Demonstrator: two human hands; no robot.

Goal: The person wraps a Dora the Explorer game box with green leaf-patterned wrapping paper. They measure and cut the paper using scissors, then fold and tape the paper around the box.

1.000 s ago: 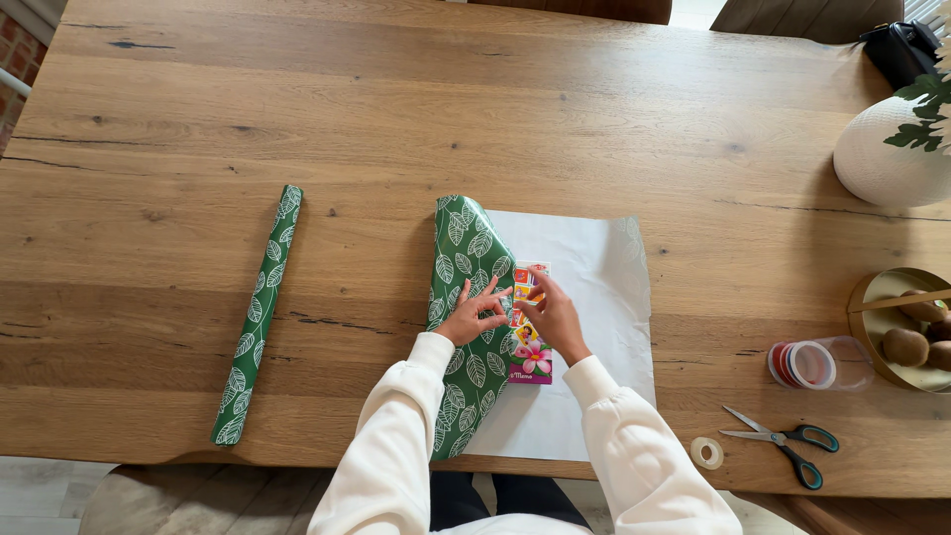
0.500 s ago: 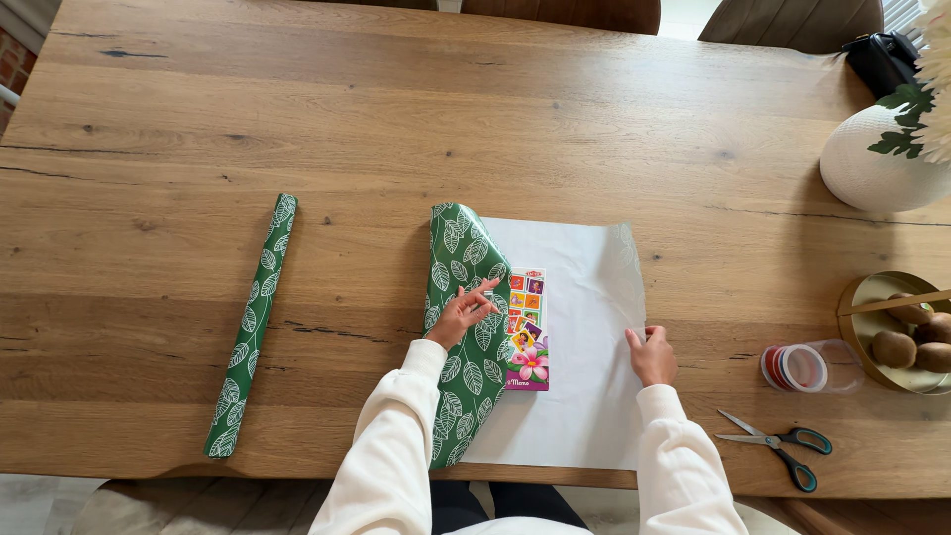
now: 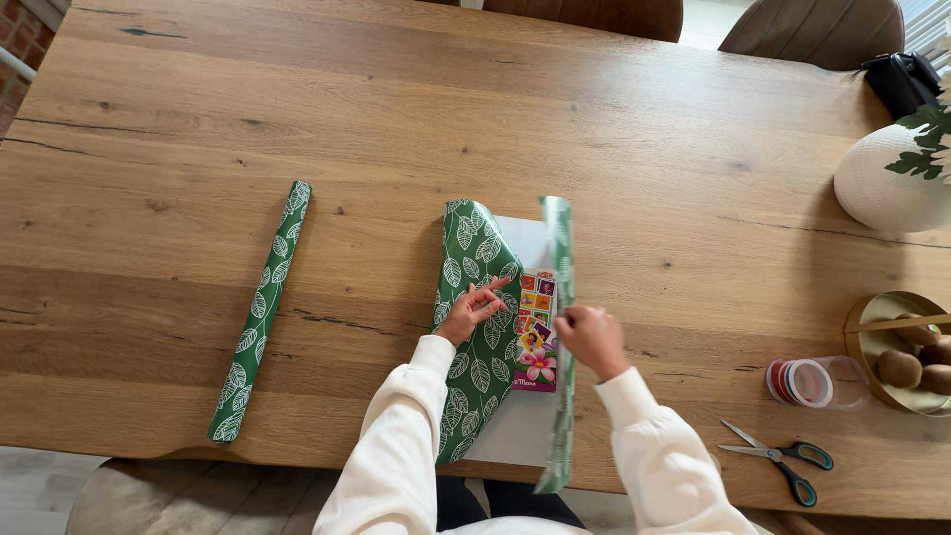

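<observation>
Green leaf-print wrapping sheet point(image 3: 475, 327) spans under both hands, thin and floppy, best gripped at its edges; colourful flat box point(image 3: 536, 332) lies stiff between them; left hand point(image 3: 469, 312) presses the folded flap, fingers spread; right hand point(image 3: 589, 337) pinches the raised right edge.

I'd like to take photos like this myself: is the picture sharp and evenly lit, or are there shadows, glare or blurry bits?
Head view: soft, even daylight, no hard glare on the table; faint shadows beside the vase and the roll. Hands and box are sharp; only the lifted paper edge in the right hand looks slightly smeared. The table's edges bow a little, a wide-lens effect.
</observation>
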